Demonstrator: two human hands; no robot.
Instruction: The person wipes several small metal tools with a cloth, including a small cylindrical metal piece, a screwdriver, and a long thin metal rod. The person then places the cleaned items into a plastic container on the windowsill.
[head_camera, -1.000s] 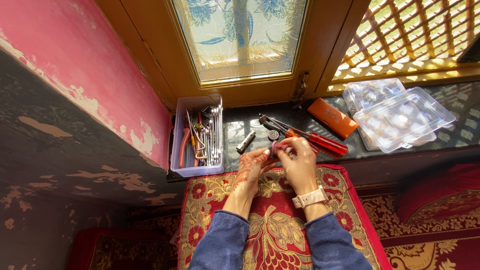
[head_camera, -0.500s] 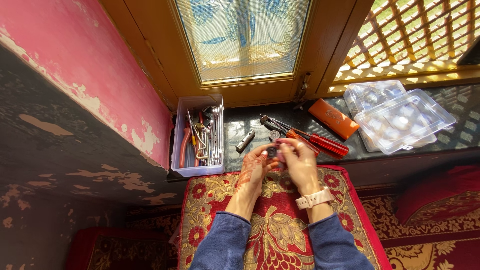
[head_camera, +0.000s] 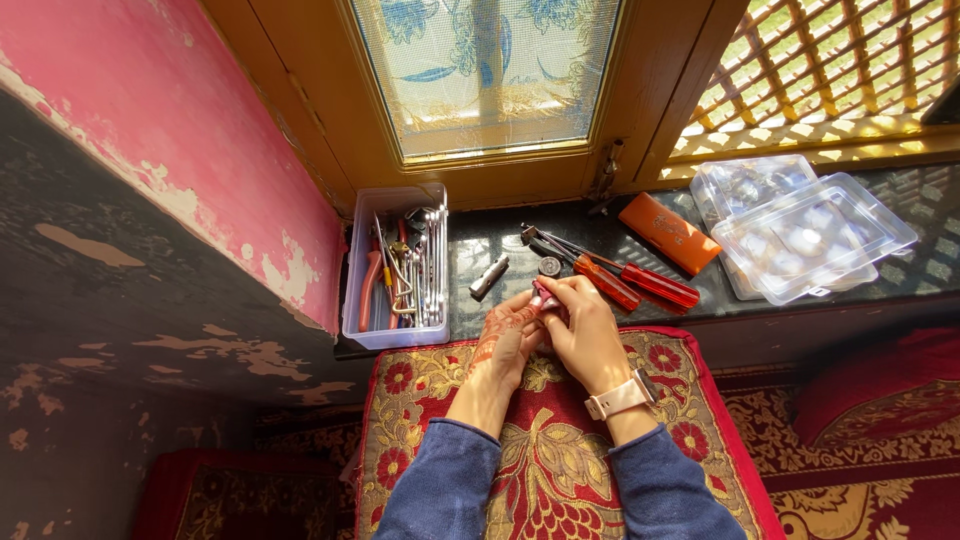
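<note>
My left hand (head_camera: 508, 335) and my right hand (head_camera: 583, 325) meet over the front edge of a dark stone windowsill (head_camera: 480, 300). Together they pinch a small pinkish-dark part (head_camera: 543, 297) between the fingertips. Its exact shape is hidden by my fingers. A white watch (head_camera: 621, 397) sits on my right wrist. Just beyond my fingers lie a small round dark disc (head_camera: 549, 266) and a short metal cylinder (head_camera: 490, 277). Both forearms, in blue sleeves, rest above a red and gold patterned cushion (head_camera: 545, 450).
A clear plastic box (head_camera: 396, 268) of wrenches and pliers stands left on the sill. Red-handled screwdrivers (head_camera: 640, 284), an orange case (head_camera: 669, 234) and stacked clear lidded containers (head_camera: 805, 235) lie to the right. A peeling pink wall (head_camera: 170, 150) rises at left, a wooden window frame behind.
My hands have drawn slightly closer to me and lower, turning the small part between the fingertips. The things on the sill have not moved.
</note>
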